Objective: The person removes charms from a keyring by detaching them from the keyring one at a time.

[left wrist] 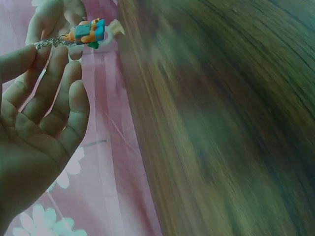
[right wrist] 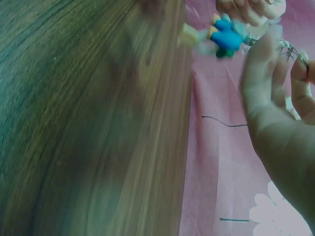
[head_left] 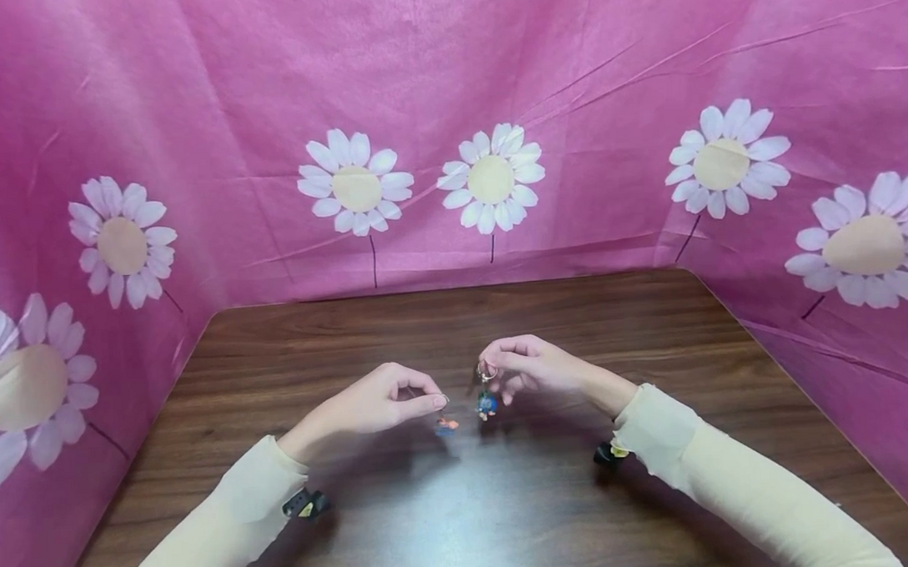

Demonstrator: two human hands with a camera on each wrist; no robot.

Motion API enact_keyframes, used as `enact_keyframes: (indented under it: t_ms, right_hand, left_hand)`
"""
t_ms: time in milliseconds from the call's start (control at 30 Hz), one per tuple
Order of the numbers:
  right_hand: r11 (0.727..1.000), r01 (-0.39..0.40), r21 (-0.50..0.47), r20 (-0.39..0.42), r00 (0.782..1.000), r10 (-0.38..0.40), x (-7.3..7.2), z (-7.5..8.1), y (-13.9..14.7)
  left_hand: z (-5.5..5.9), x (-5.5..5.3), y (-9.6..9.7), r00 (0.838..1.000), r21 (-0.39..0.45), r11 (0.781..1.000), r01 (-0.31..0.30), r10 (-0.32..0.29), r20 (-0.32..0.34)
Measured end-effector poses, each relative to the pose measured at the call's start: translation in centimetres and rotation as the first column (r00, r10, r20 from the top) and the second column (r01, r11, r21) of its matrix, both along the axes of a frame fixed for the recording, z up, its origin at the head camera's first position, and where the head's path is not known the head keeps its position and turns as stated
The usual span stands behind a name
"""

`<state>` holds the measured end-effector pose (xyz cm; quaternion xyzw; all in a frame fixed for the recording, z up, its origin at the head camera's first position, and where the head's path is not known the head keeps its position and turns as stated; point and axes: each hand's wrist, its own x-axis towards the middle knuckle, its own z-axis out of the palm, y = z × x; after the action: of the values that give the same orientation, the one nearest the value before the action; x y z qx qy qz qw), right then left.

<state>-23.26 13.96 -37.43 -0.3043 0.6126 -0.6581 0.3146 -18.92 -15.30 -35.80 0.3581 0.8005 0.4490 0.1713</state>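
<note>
Near the middle of the table, my left hand [head_left: 386, 398] pinches the ring of a keychain with a small orange and blue figure [head_left: 446, 426] hanging below the fingertips. In the left wrist view that figure [left wrist: 87, 32] dangles from a silver chain [left wrist: 49, 43]. My right hand [head_left: 535, 368] holds a second keychain by its metal ring [head_left: 486, 372]. A mostly blue figure [head_left: 487, 405] hangs from it, slightly blurred in the right wrist view, where the blue figure [right wrist: 226, 38] shows a green part. Both figures are held side by side, a small gap apart.
A dark wood-grain table [head_left: 462, 517] lies under both hands. Pink cloth [head_left: 416, 59] with white daisies surrounds its back and sides. Small black devices are strapped at the left cuff [head_left: 304, 504] and the right cuff [head_left: 608, 454].
</note>
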Motion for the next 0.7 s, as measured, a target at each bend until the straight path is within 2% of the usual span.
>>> enact_keyframes:
  t_ms: [100, 167, 267, 400, 467, 567, 700]
  right_hand:
    - [0.998, 0.067, -0.018, 0.010, 0.998, -0.067, -0.3, -0.3, 0.3]
    - [0.993, 0.109, -0.039, 0.052, 0.993, -0.106, -0.4, -0.3, 0.6]
    - [0.986, 0.155, -0.060, 0.132, 0.980, -0.146, -0.6, -0.4, 0.9]
    - [0.982, 0.186, -0.043, 0.178, 0.968, -0.176, -0.8, -0.8, 1.4]
    - [0.981, 0.191, -0.020, 0.188, 0.965, -0.184, -0.8, -1.1, 1.7]
    - [0.981, 0.193, 0.013, 0.206, 0.960, -0.192, -0.8, -1.3, 1.9]
    - [0.981, 0.188, 0.039, 0.212, 0.958, -0.192, -0.6, -1.3, 2.1]
  left_hand:
    - [-0.1, 0.0, -1.0, 0.996, 0.055, 0.998, -0.021, 0.016, 0.083]
    - [-0.2, -0.1, -1.6, 0.989, 0.100, 0.994, -0.044, 0.030, 0.145]
    - [-0.6, -0.2, -2.6, 0.968, 0.180, 0.979, -0.096, 0.050, 0.245]
    - [-1.5, -0.8, -3.8, 0.939, 0.253, 0.955, -0.154, 0.062, 0.338]
    - [-1.8, -1.2, -4.4, 0.931, 0.261, 0.950, -0.171, 0.069, 0.358]
    - [-2.1, -1.7, -5.2, 0.917, 0.231, 0.948, -0.218, 0.117, 0.382]
    - [-2.7, -2.5, -6.2, 0.904, 0.199, 0.947, -0.251, 0.156, 0.399]
